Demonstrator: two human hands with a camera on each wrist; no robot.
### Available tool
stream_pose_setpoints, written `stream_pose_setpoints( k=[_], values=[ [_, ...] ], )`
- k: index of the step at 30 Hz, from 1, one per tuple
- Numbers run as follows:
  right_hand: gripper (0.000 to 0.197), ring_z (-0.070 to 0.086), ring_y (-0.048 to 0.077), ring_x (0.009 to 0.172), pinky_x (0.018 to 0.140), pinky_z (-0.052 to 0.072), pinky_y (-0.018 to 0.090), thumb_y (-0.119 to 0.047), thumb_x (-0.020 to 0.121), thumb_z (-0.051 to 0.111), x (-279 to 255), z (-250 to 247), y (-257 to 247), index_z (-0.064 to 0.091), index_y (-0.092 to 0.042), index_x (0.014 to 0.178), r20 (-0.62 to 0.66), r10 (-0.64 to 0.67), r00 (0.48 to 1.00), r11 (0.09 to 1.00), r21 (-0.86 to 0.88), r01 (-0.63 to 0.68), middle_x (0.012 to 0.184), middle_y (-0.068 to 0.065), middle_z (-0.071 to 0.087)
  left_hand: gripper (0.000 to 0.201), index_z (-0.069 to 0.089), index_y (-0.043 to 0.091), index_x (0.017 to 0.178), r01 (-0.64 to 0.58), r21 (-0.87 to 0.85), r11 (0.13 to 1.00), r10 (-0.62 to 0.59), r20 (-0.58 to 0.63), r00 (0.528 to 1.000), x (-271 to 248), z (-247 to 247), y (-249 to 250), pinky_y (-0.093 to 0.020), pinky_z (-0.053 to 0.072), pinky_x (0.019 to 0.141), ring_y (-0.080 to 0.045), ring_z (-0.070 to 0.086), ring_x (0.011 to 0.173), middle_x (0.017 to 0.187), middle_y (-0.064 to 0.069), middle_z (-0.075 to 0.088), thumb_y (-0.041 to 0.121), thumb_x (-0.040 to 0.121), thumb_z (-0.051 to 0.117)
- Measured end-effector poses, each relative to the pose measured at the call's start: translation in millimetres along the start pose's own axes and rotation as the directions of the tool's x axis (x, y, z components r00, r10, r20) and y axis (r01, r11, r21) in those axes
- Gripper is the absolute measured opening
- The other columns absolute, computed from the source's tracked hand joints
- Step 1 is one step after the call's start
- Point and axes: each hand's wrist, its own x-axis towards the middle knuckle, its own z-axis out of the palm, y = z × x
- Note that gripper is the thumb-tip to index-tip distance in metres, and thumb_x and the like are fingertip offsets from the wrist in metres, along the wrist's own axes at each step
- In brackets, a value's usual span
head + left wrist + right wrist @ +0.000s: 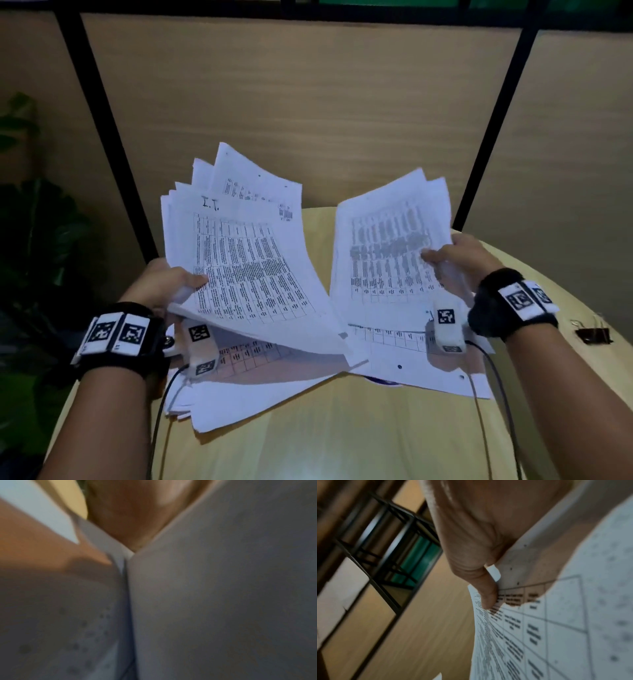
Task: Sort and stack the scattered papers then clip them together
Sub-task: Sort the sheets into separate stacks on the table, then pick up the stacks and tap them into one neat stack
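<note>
Grip: left hand [161,284] pinches fanned bundle [239,253], right hand [459,257] pinches smaller bundle [387,246] | relation: bundles side by side, long axes away from wrists | binder clip [592,334]: right of right wrist, right hand nearer | loose sheets [274,397]: on table beneath both grips

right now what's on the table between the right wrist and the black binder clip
Nothing: in the head view bare tan tabletop separates the right hand's banded wrist from the black metal binder clip. The wrist views don't show it.

Sheets on bench [394,373]: largely hidden under lifted bundles. Printed tables: illegible. Left wrist view: blurred throughout.
</note>
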Motion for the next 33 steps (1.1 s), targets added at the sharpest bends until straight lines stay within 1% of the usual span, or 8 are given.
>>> stream_pose_setpoints(
  k=[2,5,9,15,19,23,27,33],
  values=[
    [0.013,0.054,0.010,0.038,0.038,0.040,0.015,0.002,0.094,0.057,-16,-5,-10,0.059,-0.001,0.106,-0.122,-0.195,0.973,0.974,0.096,0.207,0.066,0.006,0.054,0.036,0.059,-0.004,0.125,-0.087,-0.041,0.995,0.086,-0.012,0.996,-2,2,14,-0.031,0.048,0.061,-0.025,0.064,0.076,0.096,-0.010,0.066,-0.007,0.089,0.063],
    [0.016,0.060,0.011,0.062,0.057,0.051,0.022,-0.015,0.090,0.064,-17,-19,-30,0.063,-0.010,0.105,-0.342,-0.467,0.815,0.864,0.017,0.502,0.074,-0.003,0.060,0.033,0.065,0.001,0.117,-0.309,-0.067,0.949,0.297,-0.146,0.944,-6,2,38,-0.052,0.054,0.090,-0.039,0.068,0.101,0.102,-0.016,0.070,-0.005,0.084,0.068],
    [0.018,0.059,-0.008,0.067,0.065,0.051,0.010,-0.022,0.090,0.068,-17,-36,-61,0.066,-0.012,0.105,-0.478,-0.609,0.633,0.722,-0.003,0.692,0.088,-0.003,0.067,0.033,0.067,0.007,0.119,-0.528,0.055,0.847,0.517,-0.312,0.797,-12,13,79,-0.033,0.053,0.081,-0.028,0.067,0.096,0.107,-0.010,0.070,0.009,0.086,0.069],
    [0.026,0.069,0.013,0.088,0.083,0.058,0.029,-0.035,0.079,0.076,-40,-59,-86,0.064,-0.024,0.099,-0.493,-0.675,0.549,0.524,0.204,0.827,0.093,-0.008,0.073,0.024,0.070,0.003,0.109,-0.586,0.432,0.686,0.724,-0.488,0.488,-20,32,110,-0.038,0.046,0.075,-0.043,0.064,0.092,0.093,-0.026,0.069,0.005,0.086,0.061],
    [0.015,0.064,-0.003,0.059,0.058,0.052,0.016,-0.008,0.088,0.068,-39,-47,-83,0.065,-0.022,0.082,-0.291,-0.690,0.663,0.628,0.215,0.748,0.067,-0.017,0.073,0.025,0.070,0.011,0.107,-0.615,0.403,0.678,0.735,-0.409,0.541,-26,41,124,-0.044,0.055,0.077,-0.038,0.068,0.092,0.093,-0.016,0.073,0.016,0.083,0.065],
    [0.008,0.068,0.005,0.063,0.060,0.054,0.026,-0.009,0.086,0.071,-30,-18,-76,0.070,-0.016,0.081,-0.129,-0.650,0.749,0.733,0.155,0.662,0.071,-0.008,0.076,0.025,0.068,0.016,0.098,-0.695,0.007,0.719,0.682,-0.201,0.703,-46,60,137,-0.018,0.053,0.066,0.004,0.069,0.073,0.080,0.007,0.068,-0.005,0.084,0.067],
    [0.018,0.073,0.020,0.083,0.080,0.057,0.039,-0.035,0.082,0.076,-23,4,-72,0.075,-0.018,0.090,-0.157,-0.572,0.805,0.789,0.162,0.593,0.087,0.002,0.078,0.027,0.072,0.007,0.085,-0.619,-0.244,0.746,0.635,-0.017,0.772,-57,77,138,-0.039,0.059,0.071,-0.021,0.075,0.077,0.077,-0.004,0.077,-0.012,0.068,0.063],
    [0.023,0.072,0.019,0.096,0.089,0.055,0.036,-0.026,0.087,0.070,-22,5,-72,0.071,-0.015,0.108,-0.080,-0.417,0.905,0.787,0.467,0.404,0.105,0.003,0.077,0.023,0.072,0.004,0.088,-0.549,-0.370,0.750,0.623,0.115,0.774,-60,95,134,-0.026,0.058,0.056,-0.015,0.074,0.069,0.077,-0.003,0.078,-0.013,0.076,0.063]
  ],
)
